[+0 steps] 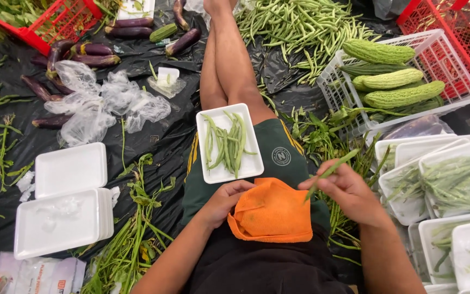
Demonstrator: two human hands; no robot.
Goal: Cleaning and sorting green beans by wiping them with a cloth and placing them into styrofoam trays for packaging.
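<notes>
I sit on the ground with a white foam tray (pixel 206 169) of several green beans resting on my thigh. My right hand (pixel 349 193) pinches one long green bean (pixel 333 170) that slants up to the right. My left hand (pixel 221 201) rests on an orange cloth (pixel 273 213) lying in my lap, its fingers curled over the cloth's left edge.
Empty foam trays (pixel 69 171) are stacked at the left beside crumpled clear plastic bags (pixel 91 100) and purple eggplants (pixel 91 54). A heap of loose beans (pixel 300 27) lies ahead. A white basket (pixel 466 95) holds bitter gourds; filled bean trays (pixel 452 179) sit at right. Red crates (pixel 452 32) stand behind.
</notes>
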